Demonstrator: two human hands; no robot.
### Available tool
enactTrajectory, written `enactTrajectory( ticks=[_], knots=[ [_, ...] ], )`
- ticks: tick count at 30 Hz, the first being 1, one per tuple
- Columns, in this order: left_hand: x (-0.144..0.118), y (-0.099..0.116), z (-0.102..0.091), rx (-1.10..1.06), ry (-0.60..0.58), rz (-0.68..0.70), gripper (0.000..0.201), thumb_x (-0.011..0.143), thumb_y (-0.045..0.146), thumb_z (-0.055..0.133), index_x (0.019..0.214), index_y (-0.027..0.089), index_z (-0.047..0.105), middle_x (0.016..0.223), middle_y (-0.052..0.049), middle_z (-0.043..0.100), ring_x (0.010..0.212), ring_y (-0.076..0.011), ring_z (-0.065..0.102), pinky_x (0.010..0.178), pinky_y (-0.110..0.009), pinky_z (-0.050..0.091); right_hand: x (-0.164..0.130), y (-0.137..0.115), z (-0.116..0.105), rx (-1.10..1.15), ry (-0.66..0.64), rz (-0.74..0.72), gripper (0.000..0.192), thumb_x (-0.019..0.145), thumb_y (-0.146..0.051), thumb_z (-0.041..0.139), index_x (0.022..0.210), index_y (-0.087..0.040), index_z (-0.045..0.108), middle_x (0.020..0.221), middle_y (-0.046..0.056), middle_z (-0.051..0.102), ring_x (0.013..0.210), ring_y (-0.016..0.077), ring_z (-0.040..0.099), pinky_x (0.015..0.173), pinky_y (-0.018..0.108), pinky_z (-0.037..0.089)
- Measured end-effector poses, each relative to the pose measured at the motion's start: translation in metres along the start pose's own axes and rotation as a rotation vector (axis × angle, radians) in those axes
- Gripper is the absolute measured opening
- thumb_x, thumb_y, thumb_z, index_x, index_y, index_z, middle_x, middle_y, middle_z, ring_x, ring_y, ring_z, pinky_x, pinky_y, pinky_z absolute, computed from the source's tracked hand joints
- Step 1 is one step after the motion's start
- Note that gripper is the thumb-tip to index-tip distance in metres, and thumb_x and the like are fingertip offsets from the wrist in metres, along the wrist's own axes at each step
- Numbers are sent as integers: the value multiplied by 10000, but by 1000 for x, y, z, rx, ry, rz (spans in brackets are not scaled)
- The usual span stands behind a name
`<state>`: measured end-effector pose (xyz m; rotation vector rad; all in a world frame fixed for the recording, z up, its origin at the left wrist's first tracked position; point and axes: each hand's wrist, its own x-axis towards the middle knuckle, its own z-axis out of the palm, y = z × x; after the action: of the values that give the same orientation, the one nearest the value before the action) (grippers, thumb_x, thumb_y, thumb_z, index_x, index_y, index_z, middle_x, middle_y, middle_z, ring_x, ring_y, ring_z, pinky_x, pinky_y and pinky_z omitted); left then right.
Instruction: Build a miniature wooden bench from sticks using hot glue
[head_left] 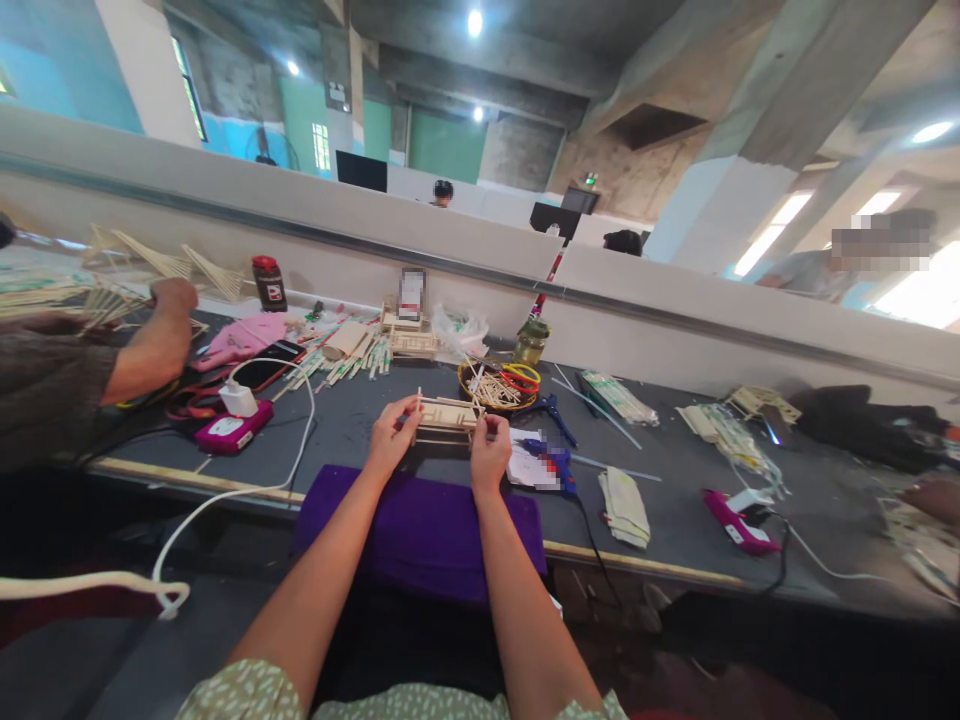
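Nearest us, a purple cloth drapes over the desk edge. Just above it we see the left hand and right hand each closed on one end of a small wooden stick frame, held level between them. Beyond lies a bowl of sticks.
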<state>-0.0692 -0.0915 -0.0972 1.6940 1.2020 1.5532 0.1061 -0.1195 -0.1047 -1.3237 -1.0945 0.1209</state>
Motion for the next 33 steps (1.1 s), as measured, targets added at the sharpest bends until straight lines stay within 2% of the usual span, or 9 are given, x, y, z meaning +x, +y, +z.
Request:
enactTrajectory(
  ticks=[4,10,15,19,25,29,33],
  knots=[
    [6,-4,8,-150,78,-77,453,793,443,638,1147,162,666,881,-50,685,822,-187,644,675,-269,519,0,-15,4,40,48,-44,252,917,-396,501,929,-166,602,898,76,633,772,164,574,676,265,458],
    [7,-7,11,-370,43,-140,479,747,448,705,1123,154,668,805,-33,658,789,-185,645,636,-259,509,3,-47,31,72,-253,-82,212,875,-360,568,890,-183,683,794,22,687,642,136,575,642,252,455],
    [6,-8,10,-405,36,-158,467,725,461,729,1079,159,691,786,-28,657,686,-147,590,603,-250,484,6,-59,44,-57,-280,-92,204,849,-377,599,807,-216,716,759,15,679,650,152,572,613,253,419],
    [6,-7,11,-440,37,-164,459,715,445,742,1067,153,697,772,-28,650,672,-144,574,581,-244,473,6,-61,44,-207,-301,-70,179,839,-369,619,784,-238,727,710,1,662,647,156,568,592,251,368],
    [6,-7,11,-510,44,-165,424,692,404,783,1031,157,724,764,-32,656,660,-138,571,566,-229,467,6,-72,40,-342,-408,-14,230,880,-399,560,843,-261,740,708,-17,684,635,143,579,582,238,331],
    [6,-6,10,-553,43,-187,398,684,378,799,1014,164,736,784,-39,673,673,-138,583,561,-221,465,9,-76,39,-388,-467,25,242,889,-414,551,860,-276,748,729,-14,709,672,151,611,590,237,337],
    [5,-4,9,-597,18,-222,407,689,374,797,1035,169,733,897,-70,715,732,-162,627,562,-227,479,15,-77,35,-371,-532,20,233,887,-396,553,844,-289,756,741,-16,722,700,154,632,599,235,350]
  ],
)
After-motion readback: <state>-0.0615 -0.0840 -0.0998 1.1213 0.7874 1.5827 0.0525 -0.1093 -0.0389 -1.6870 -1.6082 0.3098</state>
